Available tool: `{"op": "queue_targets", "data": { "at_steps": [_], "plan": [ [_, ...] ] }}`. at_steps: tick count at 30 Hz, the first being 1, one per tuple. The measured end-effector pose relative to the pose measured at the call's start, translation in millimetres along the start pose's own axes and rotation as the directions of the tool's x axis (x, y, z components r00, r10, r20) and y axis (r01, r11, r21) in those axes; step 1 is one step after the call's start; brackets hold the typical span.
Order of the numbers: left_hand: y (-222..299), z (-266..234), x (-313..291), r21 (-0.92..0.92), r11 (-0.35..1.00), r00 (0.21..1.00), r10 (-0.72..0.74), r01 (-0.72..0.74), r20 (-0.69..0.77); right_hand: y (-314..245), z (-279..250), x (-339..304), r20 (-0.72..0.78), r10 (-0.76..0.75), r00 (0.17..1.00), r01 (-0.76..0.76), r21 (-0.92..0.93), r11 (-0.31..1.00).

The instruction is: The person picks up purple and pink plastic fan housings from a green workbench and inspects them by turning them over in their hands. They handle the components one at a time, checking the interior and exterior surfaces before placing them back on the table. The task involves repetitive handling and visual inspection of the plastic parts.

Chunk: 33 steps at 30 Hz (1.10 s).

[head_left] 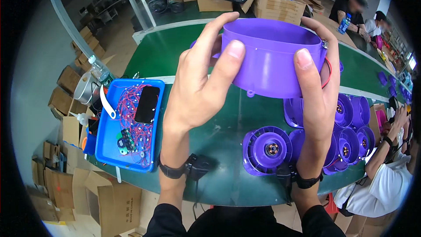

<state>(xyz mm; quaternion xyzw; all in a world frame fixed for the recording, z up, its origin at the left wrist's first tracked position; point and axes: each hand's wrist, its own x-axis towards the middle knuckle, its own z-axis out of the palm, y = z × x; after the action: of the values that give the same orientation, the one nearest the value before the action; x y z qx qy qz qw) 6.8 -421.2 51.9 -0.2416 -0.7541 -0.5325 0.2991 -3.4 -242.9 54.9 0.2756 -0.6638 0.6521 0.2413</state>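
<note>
Raised above the green table, a round purple plastic housing (268,72) is gripped between both my hands. My left hand (197,77) wraps its left side, thumb pressed on the outer wall. On the opposite side, my right hand (318,79) has its thumb against the front wall and fingers behind the rim. A red wire (328,72) hangs from the housing beside my right hand. The inside of the housing is hidden. Below, between my forearms, a purple fan-like housing (267,150) lies on the table with a copper-wound motor core at its centre.
Several more purple housings (346,142) crowd the table at right. At left, a blue tray (101,138) holds red wires, a black phone (147,105) and small circuit boards. Cardboard boxes (118,202) stand on the floor. A person in white (379,188) sits close at right; others work farther back.
</note>
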Motion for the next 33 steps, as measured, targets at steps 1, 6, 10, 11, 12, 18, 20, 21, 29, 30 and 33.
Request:
{"op": "queue_targets", "data": {
  "at_steps": [1,6,10,11,12,18,20,21,29,30,33],
  "plan": [
    [-1,1,-1,0.018,1.000,1.000,-0.009,0.009,0.019,0,-1,0,-0.002,-0.007,1.000,0.007,-0.021,1.000],
    [-4,-4,-5,0.034,0.999,0.993,-0.016,0.012,0.119,-3,-7,2,-0.032,-0.044,0.999,0.040,-0.117,0.992],
    [3,-9,-2,-0.069,0.996,0.982,-0.046,0.060,0.182,2,-9,5,-0.026,-0.050,0.998,0.048,-0.066,0.997],
    [3,-11,-1,-0.067,0.995,0.977,-0.063,0.078,0.202,4,-11,6,-0.026,-0.055,0.998,0.053,-0.048,0.997],
    [3,-13,-2,-0.063,0.993,0.973,-0.081,0.097,0.218,6,-11,6,-0.021,-0.055,0.998,0.055,-0.031,0.998],
    [-3,-12,-2,-0.079,0.996,0.987,-0.020,0.033,0.158,13,-13,7,-0.053,-0.077,0.996,0.072,-0.082,0.994],
    [-7,-5,-3,-0.111,0.994,0.997,0.005,0.004,0.080,11,-13,7,-0.060,-0.058,0.997,0.054,-0.073,0.996],
    [-4,-4,-3,-0.127,0.992,0.998,0.009,-0.001,0.059,9,-13,8,-0.059,-0.044,0.997,0.039,-0.071,0.997],
    [4,-10,-3,-0.004,1.000,0.998,-0.022,0.022,0.061,13,-15,10,-0.057,-0.048,0.997,0.041,-0.123,0.992],
    [3,-11,-3,0.005,1.000,0.998,-0.021,0.021,0.056,13,-15,10,-0.057,-0.045,0.997,0.038,-0.121,0.992],
    [4,-10,-4,0.001,0.999,0.998,-0.042,0.042,0.041,14,-15,10,-0.055,-0.024,0.998,0.019,-0.100,0.995]
  ]
}}
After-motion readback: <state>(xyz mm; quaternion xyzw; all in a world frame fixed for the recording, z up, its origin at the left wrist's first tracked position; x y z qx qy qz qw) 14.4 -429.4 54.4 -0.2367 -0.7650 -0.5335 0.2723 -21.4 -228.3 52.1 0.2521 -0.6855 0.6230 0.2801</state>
